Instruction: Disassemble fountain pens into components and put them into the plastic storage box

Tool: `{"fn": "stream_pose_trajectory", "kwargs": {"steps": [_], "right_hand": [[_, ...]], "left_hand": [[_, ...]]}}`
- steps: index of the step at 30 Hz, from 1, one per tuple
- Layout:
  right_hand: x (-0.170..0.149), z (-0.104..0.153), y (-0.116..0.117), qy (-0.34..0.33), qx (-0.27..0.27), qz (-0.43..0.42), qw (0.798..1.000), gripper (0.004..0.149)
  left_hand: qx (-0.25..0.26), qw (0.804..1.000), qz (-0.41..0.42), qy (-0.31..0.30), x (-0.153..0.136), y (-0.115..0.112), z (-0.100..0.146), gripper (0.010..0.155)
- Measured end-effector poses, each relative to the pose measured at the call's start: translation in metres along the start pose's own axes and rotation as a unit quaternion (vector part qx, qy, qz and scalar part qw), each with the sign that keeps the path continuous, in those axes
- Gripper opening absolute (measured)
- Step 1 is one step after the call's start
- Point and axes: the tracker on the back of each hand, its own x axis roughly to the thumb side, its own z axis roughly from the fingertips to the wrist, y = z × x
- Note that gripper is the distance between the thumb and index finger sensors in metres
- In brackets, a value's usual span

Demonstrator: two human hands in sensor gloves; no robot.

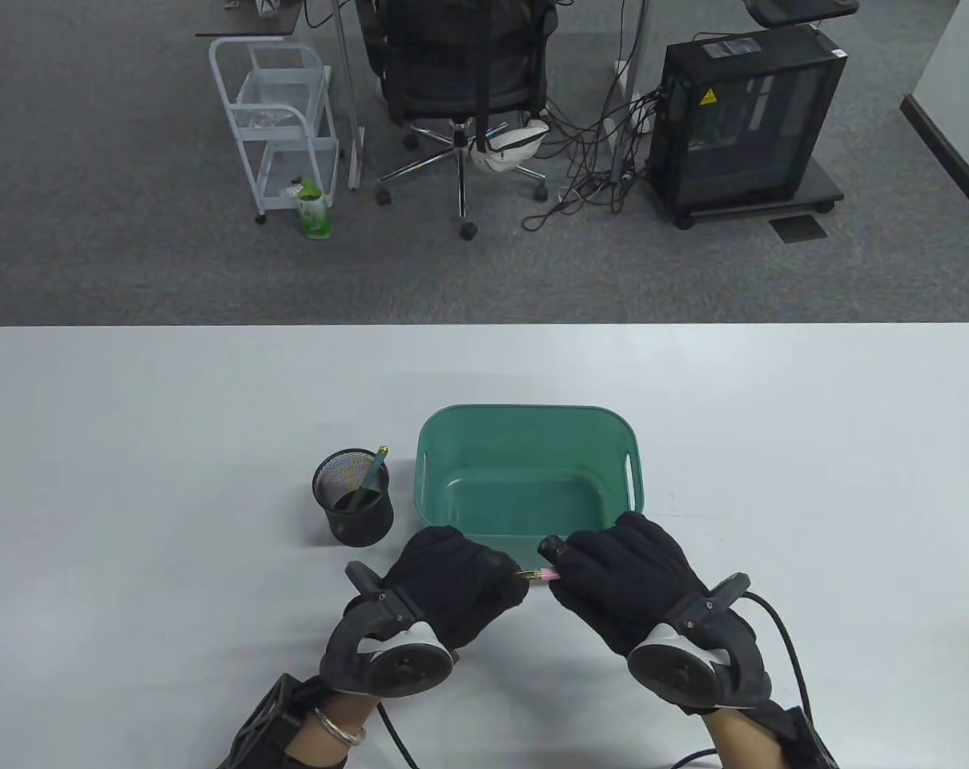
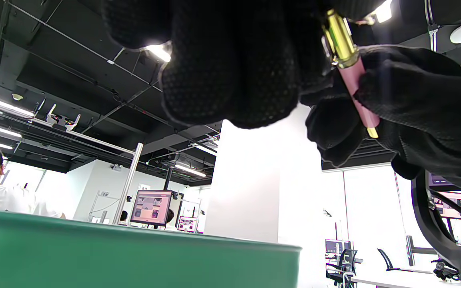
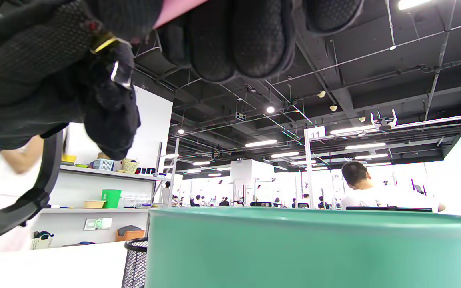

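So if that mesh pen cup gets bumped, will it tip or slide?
The mesh cup probably slides before it tips: it looks squat, with a wide base flat on the table. It is likely light, being open mesh with only one green pen inside. That pen leans on the rim, so a knock would likely rattle or shift it.

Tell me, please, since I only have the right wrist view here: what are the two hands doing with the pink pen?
Observer: In the table view, both the left hand and right hand grip the pink pen between them, just in front of the green box.
Operator: Is anything in the box yet?
Observer: No, the table view shows nothing in it.
Operator: Are more pens waiting?
Observer: One green pen stands in the mesh pen holder, left of the box.
Operator: Is the pink pen apart yet?
Observer: I cannot tell; the left wrist view shows a gold band at the left hand's fingers.
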Motion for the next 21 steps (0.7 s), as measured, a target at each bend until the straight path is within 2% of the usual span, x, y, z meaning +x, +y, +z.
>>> {"fn": "stream_pose_trajectory", "kwargs": {"steps": [9, 16, 21], "right_hand": [[0.0001, 0.0001, -0.0003, 0.001, 0.000, 0.002, 1.000, 0.044], [-0.0015, 0.0001, -0.0009, 0.003, -0.001, 0.004, 1.000, 0.045], [-0.0018, 0.0000, -0.0010, 0.004, -0.001, 0.004, 1.000, 0.045]], "left_hand": [[-0.007, 1.000, 0.001, 0.004, -0.0013, -0.0001, 0.0003, 0.057], [-0.022, 1.000, -0.001, 0.008, -0.0021, -0.0003, 0.0004, 0.065], [-0.020, 1.000, -0.008, 0.005, -0.0009, -0.0003, 0.0002, 0.065]]}}
